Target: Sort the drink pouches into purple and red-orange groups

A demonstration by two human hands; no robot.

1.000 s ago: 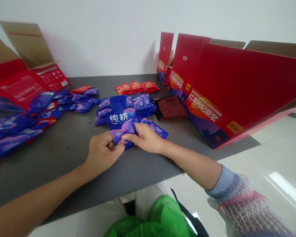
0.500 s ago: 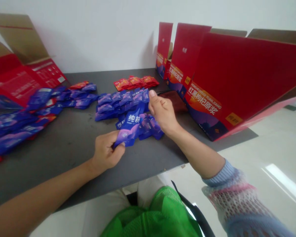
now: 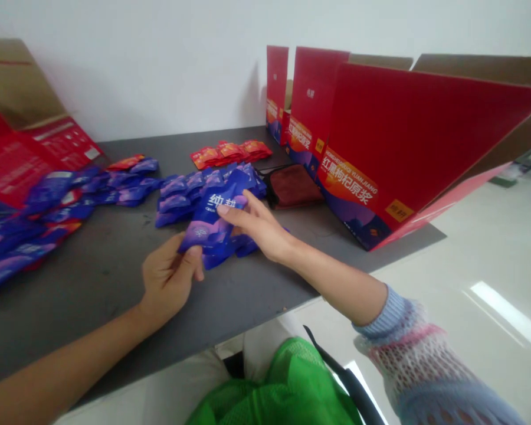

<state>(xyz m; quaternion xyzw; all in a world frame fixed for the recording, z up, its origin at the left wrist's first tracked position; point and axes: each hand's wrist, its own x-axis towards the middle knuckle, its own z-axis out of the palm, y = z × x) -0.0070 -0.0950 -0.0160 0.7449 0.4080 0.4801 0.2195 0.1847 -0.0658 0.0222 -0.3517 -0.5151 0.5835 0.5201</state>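
Observation:
A blue and purple sachet [image 3: 210, 221] with white lettering is held tilted above the table between both hands. My left hand [image 3: 170, 274] pinches its lower end between thumb and fingers. My right hand [image 3: 256, 224] is closed on its upper right side, thumb across the front. Whether more sachets lie behind it, I cannot tell. Just beyond are rows of blue sachets [image 3: 172, 200] on the table, partly covered by the held one and my right hand. A row of red sachets [image 3: 230, 153] lies farther back.
Red printed cartons [image 3: 363, 147] with raised flaps line the right side of the grey table [image 3: 115, 283]. A dark red pouch [image 3: 294, 186] lies beside them. Heaped blue sachets [image 3: 48, 218] and another opened carton [image 3: 30, 153] are at the left. A white wall [image 3: 159, 65] stands behind.
My right hand has come down from above onto the sachet's upper part and gripped it. My left hand keeps its hold. The view has shifted slightly, uncovering the dark red pouch.

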